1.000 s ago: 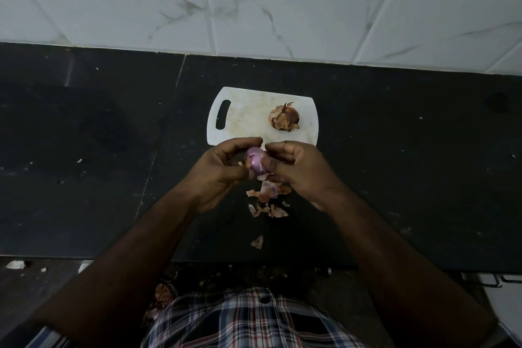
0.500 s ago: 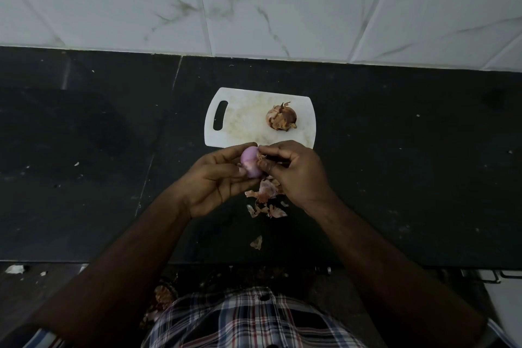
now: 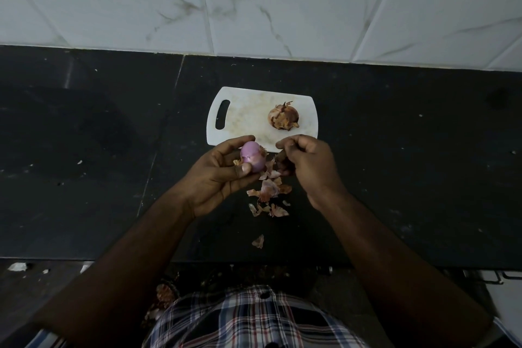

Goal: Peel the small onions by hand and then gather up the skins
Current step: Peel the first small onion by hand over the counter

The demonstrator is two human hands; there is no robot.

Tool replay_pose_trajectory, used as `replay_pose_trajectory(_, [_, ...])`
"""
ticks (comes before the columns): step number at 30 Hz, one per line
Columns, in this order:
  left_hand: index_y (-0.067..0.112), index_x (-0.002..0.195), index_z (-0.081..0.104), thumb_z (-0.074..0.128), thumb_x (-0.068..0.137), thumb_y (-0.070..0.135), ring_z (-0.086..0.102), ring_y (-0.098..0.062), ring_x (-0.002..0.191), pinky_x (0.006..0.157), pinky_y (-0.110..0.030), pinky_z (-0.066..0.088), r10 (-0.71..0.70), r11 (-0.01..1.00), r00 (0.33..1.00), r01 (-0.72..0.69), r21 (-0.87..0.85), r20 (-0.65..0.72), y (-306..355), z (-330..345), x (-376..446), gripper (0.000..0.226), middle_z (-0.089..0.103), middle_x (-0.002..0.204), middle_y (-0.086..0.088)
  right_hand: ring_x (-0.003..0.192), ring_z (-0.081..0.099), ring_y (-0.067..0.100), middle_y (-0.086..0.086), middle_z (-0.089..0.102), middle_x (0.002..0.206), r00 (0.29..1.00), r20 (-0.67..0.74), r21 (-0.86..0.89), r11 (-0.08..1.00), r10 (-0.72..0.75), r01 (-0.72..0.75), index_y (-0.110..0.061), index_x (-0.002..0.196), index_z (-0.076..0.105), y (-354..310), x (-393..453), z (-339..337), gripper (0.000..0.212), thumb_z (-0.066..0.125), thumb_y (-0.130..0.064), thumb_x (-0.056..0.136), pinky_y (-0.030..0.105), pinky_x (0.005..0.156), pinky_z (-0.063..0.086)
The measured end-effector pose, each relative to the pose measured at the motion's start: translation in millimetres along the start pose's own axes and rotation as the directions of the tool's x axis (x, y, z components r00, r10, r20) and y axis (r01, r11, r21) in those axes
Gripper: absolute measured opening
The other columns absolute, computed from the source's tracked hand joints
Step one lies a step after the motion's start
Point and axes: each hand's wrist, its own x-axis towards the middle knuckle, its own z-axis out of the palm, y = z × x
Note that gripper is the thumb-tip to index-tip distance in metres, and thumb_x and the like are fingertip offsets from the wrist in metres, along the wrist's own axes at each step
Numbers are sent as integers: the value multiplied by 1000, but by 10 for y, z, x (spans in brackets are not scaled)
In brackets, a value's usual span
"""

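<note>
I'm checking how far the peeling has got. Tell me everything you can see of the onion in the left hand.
The onion is small, egg-shaped and smooth, pale purple with a slight sheen, nearly bare of skin. A few dry brown shreds cling at its right end and a scrap shows at its left. The left hand holds it above the dark counter, just in front of the white board: thumb across its lower side, fingers curled over the top. The right hand is apart from it.
</note>
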Motion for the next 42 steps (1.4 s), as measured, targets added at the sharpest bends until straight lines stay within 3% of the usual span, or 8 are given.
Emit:
replay_pose_trajectory(3, [13,130,62,65,79,-11,70,-32,108,84,-34,60,16,997,998,-12,72,-58,4,53,4,57,61,132,-19,85,72,16,0,77,93,986,109,-152,979,-122,138,-22,104,77,-39,-24,-99,23,70,-38,90,45,81,60])
replay_pose_trajectory(6, [14,129,63,66,77,-10,71,-30,105,81,-32,60,39,991,997,-29,127,-74,1,102,20,58,62,129,-17,94,71,7,-6,76,107,972,199,-177,970,-129,165,-21,117,73,-122,-64,-102,53,80,-50,72,39,88,59])
replay_pose_trajectory(12, [17,126,66,77,68,-5,69,-33,109,85,-38,61,88,954,990,-53,294,-109,9,139,43,63,61,132,-15,86,71,5,-7,77,95,956,226,-241,941,-185,239,-20,109,76,-196,-44,-104,33,80,-28,77,37,82,61])
replay_pose_trajectory(15, [22,121,70,82,64,1,69,-31,112,85,-38,60,139,921,981,-78,381,-135,-7,168,35,61,66,127,-13,87,69,1,-6,76,103,946,214,-330,893,-244,305,-18,115,74,-214,-49,-95,39,78,-26,78,29,83,60])
replay_pose_trajectory(18, [29,115,72,86,62,8,68,-27,112,86,-38,59,202,880,968,-113,462,-147,1,191,34,59,68,122,-10,87,71,3,-7,75,106,944,224,-262,918,-242,297,-19,120,71,-231,-53,-109,42,76,-30,80,27,81,60])
replay_pose_trajectory(28, [32,121,68,90,67,8,71,-24,103,93,-48,58,290,707,949,-123,696,-127,9,193,49,63,70,116,-1,85,71,5,-5,75,107,923,292,-334,878,-249,342,-19,124,69,-252,-30,-122,46,77,-18,78,22,76,58])
replay_pose_trajectory(39, [20,123,69,89,67,6,71,-21,101,90,-47,59,317,676,942,-141,723,-112,23,190,61,61,72,111,2,85,63,3,-6,72,103,923,215,-414,826,-319,382,-17,114,70,-208,-39,-5,38,80,-19,77,9,69,48])
replay_pose_trajectory(42, [24,119,71,91,64,11,70,-22,106,93,-49,58,275,726,954,-124,676,-121,38,158,46,61,73,113,0,83,66,1,-8,74,98,930,178,-390,845,-321,366,-17,106,74,-202,-15,-30,28,78,-17,79,17,72,55])
